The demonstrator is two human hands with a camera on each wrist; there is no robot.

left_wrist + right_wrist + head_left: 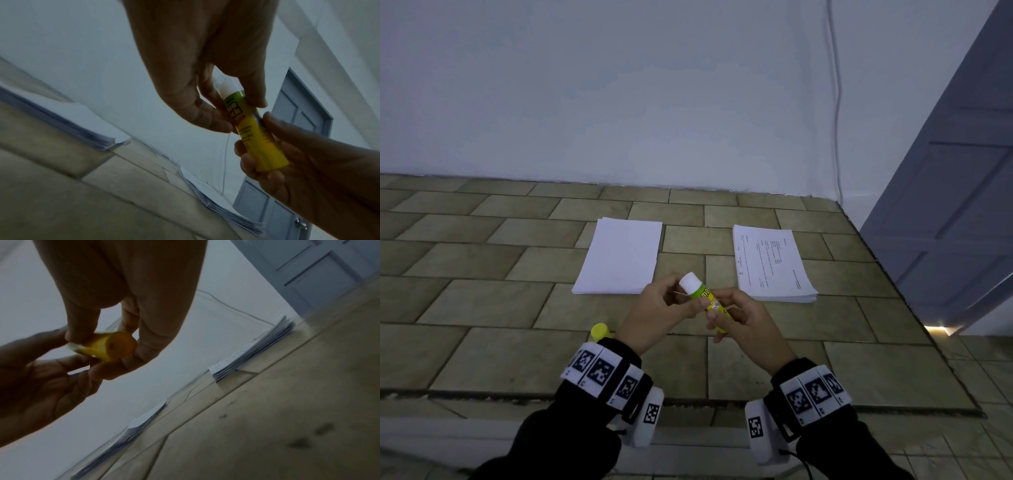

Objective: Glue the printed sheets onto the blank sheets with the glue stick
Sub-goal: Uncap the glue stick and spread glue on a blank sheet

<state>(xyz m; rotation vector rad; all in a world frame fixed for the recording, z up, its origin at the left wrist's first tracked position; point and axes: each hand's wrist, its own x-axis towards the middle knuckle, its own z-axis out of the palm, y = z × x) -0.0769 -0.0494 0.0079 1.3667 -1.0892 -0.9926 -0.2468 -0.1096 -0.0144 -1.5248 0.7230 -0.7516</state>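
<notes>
Both hands hold a glue stick [708, 298] in the air above the tiled floor, between the two paper stacks. My right hand [724, 317] grips its yellow body [259, 141], and the round base [115, 346] shows in the right wrist view. My left hand [683, 291] pinches the upper end, just below the white tip [227, 85]. The stick's yellow cap [599, 330] lies on the floor beside my left wrist. A stack of blank sheets [623, 257] lies ahead to the left. The stack of printed sheets [770, 263] lies ahead to the right.
The floor is beige tile [482, 308] up to a white wall [619, 102]. A grey-blue door [955, 205] stands at the right, and a thin cable [837, 120] runs down the wall beside it. A step edge [482, 394] crosses just under my wrists.
</notes>
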